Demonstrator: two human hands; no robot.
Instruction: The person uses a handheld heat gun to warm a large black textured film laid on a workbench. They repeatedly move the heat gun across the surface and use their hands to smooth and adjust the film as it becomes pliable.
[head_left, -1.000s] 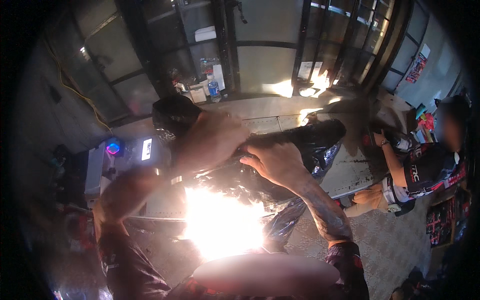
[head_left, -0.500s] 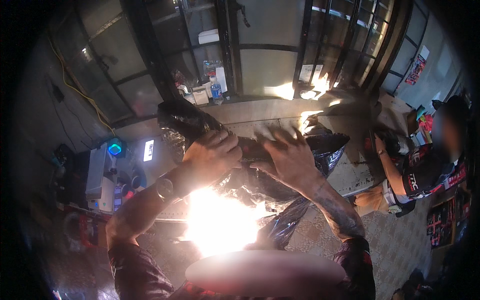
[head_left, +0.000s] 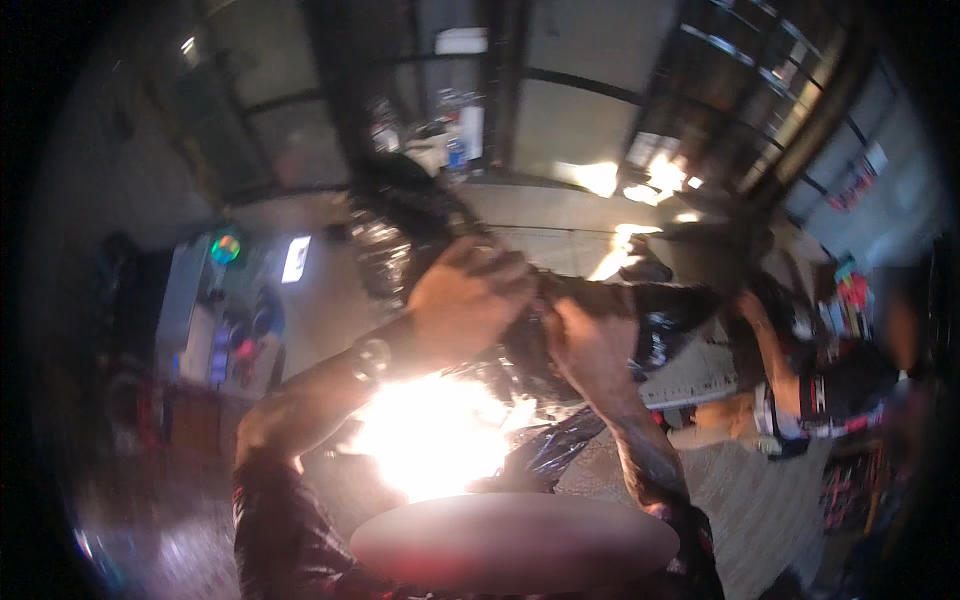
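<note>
Shiny black plastic (head_left: pixel 405 205), creased like a bag or wrapping, stretches across the bench in front of me. My left hand (head_left: pixel 470 290) is closed on it, knuckles up, with a round watch on that wrist. Close beside, my right hand (head_left: pixel 595 340) has its fingers curled in a pinch at the plastic, almost touching the left fingertips. Loose ends of the plastic spread to the right and hang toward me. A very bright glare washes out the area below my left hand, and motion smears the finer detail. Whatever the plastic covers is hidden.
Barred windows (head_left: pixel 575 125) rise behind the bench, with a blue-labelled bottle (head_left: pixel 457 152) on the sill. A lit phone-like screen (head_left: pixel 296 260) and a glowing round device (head_left: pixel 225 250) are at left. Another person's arm (head_left: pixel 775 345) reaches in from the right.
My right hand has gone from spread fingers to a pinch and moved close to my left hand. The view has shifted and blurred.
</note>
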